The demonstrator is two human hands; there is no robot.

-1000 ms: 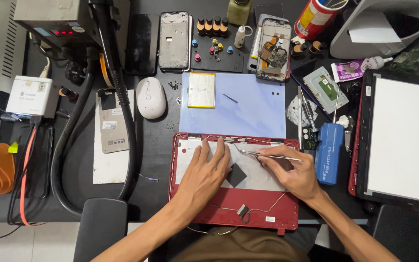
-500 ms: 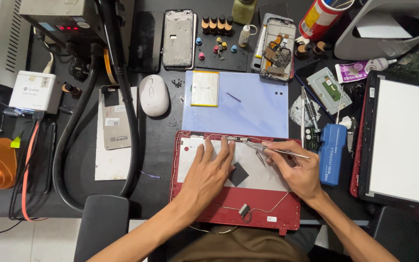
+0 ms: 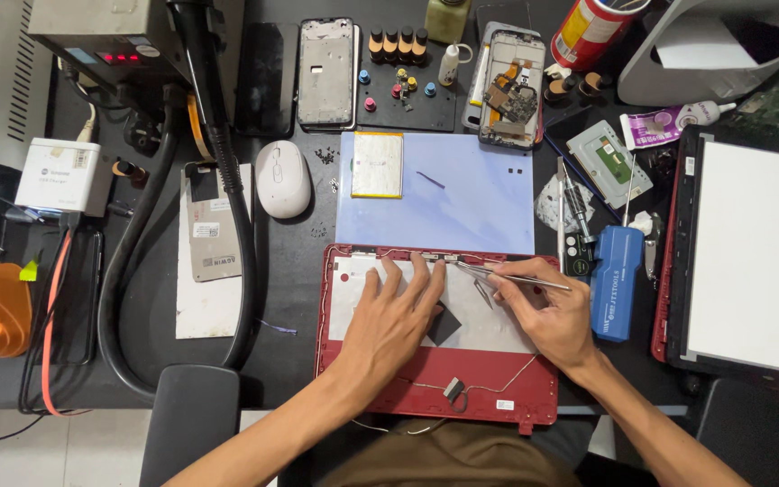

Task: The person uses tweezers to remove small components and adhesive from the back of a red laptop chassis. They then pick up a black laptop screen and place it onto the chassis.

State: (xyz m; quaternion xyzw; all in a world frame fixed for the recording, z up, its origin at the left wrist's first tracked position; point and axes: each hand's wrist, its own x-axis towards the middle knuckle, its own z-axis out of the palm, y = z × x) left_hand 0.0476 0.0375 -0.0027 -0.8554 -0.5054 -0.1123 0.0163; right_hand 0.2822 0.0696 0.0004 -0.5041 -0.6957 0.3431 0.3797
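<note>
Fingers of the left hand (image 3: 396, 317) lie spread flat on the red plastic laptop lid (image 3: 435, 397); the right hand (image 3: 547, 316) pinches slim metal tweezers (image 3: 508, 277) at its upper edge, on the black bench (image 3: 299, 361).

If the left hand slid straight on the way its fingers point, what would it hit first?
Probably the red cover's top edge, where the left hand's fingertips nearly reach a thin cable; beyond lies the blue mat. Height above the panel is unclear.

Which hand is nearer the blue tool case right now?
Right. The right hand, holding tweezers, sits just left of the blue tool case; the left hand lies farther left on the red cover.
</note>
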